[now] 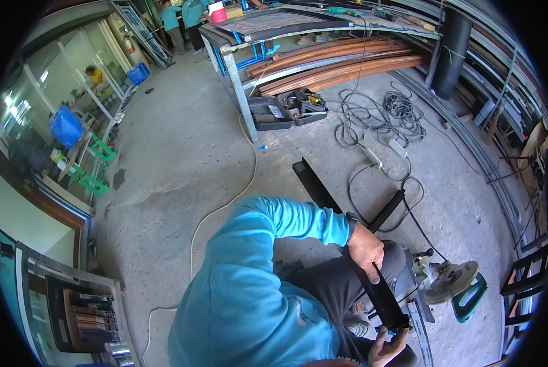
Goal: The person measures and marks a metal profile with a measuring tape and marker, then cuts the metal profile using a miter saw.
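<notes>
A long black metal angle bar (381, 300) lies slantwise across my bent leg. My left hand (365, 249), with a dark band at the wrist, is closed over its middle, the thumb pressed along its side. At the bar's near end my right hand (389, 348) has its fingers curled up against the edge. A small blue item shows beside those fingers, too hidden to name. To the right of the bar stands a cut-off saw (451, 282) with a round guard and a green handle. A second, shorter black bar (389, 211) lies behind the saw.
Coiled black cables (402, 113) and white power strips (373, 158) lie on the concrete floor. An open toolbox (274, 116) stands by a metal table (243, 92). Brown metal profiles (335, 61) are stacked beneath it. People in teal shirts (192, 13) stand at the back.
</notes>
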`<action>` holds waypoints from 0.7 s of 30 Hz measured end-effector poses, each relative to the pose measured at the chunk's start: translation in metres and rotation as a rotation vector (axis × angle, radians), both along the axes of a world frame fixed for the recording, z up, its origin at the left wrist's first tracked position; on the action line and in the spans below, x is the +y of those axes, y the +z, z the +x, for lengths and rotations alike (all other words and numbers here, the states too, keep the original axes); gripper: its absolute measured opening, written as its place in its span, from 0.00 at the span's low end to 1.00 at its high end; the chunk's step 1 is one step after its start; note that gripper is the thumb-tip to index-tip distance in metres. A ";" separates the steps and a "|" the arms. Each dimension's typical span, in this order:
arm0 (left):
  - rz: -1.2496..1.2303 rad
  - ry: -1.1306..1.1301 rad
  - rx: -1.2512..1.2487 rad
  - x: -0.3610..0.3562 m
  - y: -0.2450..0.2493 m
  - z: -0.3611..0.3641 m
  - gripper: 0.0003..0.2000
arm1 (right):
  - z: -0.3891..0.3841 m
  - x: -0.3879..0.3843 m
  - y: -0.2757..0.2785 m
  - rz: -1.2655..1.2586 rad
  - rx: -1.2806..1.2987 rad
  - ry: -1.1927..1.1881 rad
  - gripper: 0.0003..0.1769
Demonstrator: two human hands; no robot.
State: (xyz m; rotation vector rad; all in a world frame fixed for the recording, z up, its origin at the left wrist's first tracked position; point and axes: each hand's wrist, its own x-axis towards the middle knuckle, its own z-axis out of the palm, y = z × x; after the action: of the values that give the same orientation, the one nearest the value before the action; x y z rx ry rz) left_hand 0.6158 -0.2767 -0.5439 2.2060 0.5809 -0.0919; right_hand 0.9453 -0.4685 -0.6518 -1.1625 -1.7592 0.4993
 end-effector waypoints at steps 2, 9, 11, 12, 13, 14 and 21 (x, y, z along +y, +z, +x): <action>0.020 -0.004 0.009 0.000 -0.001 0.000 0.31 | 0.006 0.000 -0.003 -0.018 -0.062 0.000 0.37; 0.017 -0.005 0.031 -0.005 0.006 -0.001 0.31 | 0.011 -0.013 -0.034 0.049 0.002 -0.087 0.38; 0.036 -0.017 0.044 -0.003 -0.001 -0.001 0.31 | 0.007 -0.010 -0.023 -0.037 0.064 -0.036 0.37; -0.009 -0.013 0.069 -0.004 0.000 0.000 0.32 | 0.004 -0.008 -0.005 -0.109 0.085 0.004 0.36; -0.054 -0.008 0.096 -0.004 0.002 -0.001 0.33 | 0.001 -0.004 0.006 -0.181 0.109 0.045 0.35; -0.100 -0.003 0.124 -0.005 0.002 0.000 0.33 | -0.001 0.001 0.009 -0.212 0.164 0.056 0.35; 0.013 0.083 0.108 -0.012 -0.010 0.009 0.33 | 0.010 0.011 -0.025 0.097 0.112 -0.048 0.37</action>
State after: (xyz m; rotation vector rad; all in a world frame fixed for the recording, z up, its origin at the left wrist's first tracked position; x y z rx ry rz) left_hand 0.6248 -0.2884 -0.5536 2.1963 0.7342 -0.1644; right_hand 0.9557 -0.4573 -0.6770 -1.0856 -1.6381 0.4371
